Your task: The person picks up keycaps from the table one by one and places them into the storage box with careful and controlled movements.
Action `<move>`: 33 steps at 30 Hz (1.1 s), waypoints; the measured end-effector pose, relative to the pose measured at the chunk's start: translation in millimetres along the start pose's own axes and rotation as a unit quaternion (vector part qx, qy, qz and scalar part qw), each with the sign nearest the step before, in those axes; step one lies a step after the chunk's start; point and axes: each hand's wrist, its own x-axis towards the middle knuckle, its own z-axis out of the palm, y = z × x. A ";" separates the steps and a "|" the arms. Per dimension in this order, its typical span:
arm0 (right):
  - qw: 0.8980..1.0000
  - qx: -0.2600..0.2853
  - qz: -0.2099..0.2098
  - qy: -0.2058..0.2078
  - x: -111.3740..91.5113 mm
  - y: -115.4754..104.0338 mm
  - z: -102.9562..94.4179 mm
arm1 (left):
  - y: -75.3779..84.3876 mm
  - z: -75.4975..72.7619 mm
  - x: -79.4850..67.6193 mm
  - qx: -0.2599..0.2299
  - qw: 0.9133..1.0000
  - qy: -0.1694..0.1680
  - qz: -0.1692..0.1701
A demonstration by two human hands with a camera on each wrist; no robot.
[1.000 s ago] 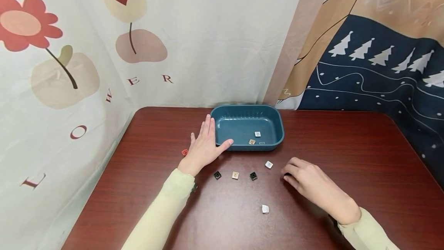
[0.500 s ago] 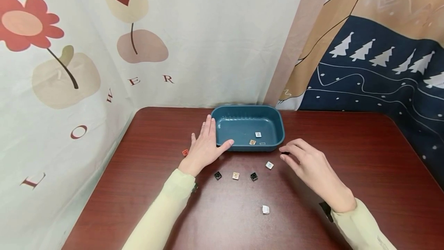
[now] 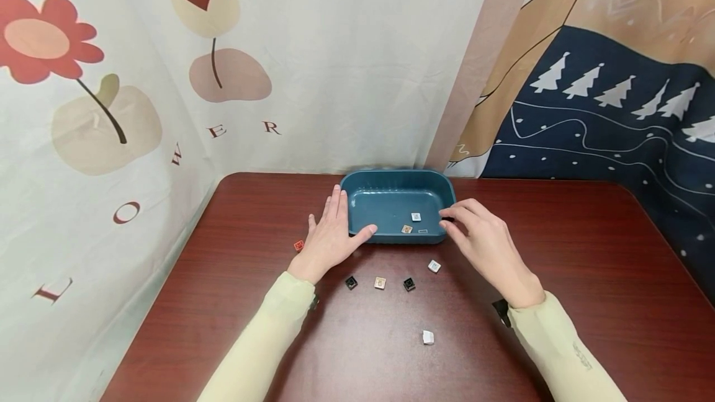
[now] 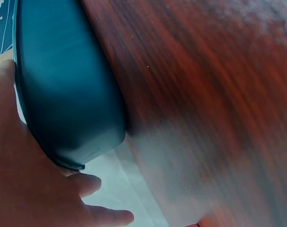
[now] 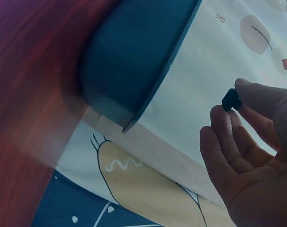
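Observation:
A blue-green plastic basin (image 3: 398, 237) stands at the table's back edge. My left hand (image 3: 329, 228) rests against its left side, fingers straight and thumb over the front rim. At the basin's right rim, my right hand (image 3: 483, 234) pinches a small black keycap (image 5: 231, 100) between thumb and fingertips, raised above the table. Inside the basin lie a white keycap (image 3: 416, 217), a tan keycap (image 3: 407, 229) and a small pale outline that is hard to make out. Before the basin lie a white keycap (image 3: 434, 266), a black keycap (image 3: 409, 284) and a cream keycap (image 3: 380, 283).
Farther left on the wood-grain table (image 3: 234, 303) are another black keycap (image 3: 350, 282) and a red keycap (image 3: 298, 245) beside the left hand. A white piece (image 3: 427, 337) lies nearer the front. Printed curtains (image 3: 335, 79) hang right behind the table.
My right hand has moved up and left from the table to the basin's right rim, carrying the black keycap. The left hand has stayed in place.

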 end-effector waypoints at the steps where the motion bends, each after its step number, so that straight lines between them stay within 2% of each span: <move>1: 1.000 0.002 0.002 0.001 1.5 0.7 2.1 | -0.1 0.0 0.0 0.000 1.000 0.000 0.000; 10: 1.000 0.006 0.004 0.002 12.8 3.6 17.5 | -0.8 0.3 0.2 0.001 1.000 0.000 -0.001; 22: 0.999 -0.012 0.005 -0.051 22.2 10.6 34.7 | -0.4 0.2 0.3 0.002 1.000 0.002 0.000; 33: 0.995 -0.023 0.027 -0.097 28.4 11.0 41.1 | -1.2 0.9 0.6 -0.001 1.000 0.001 0.000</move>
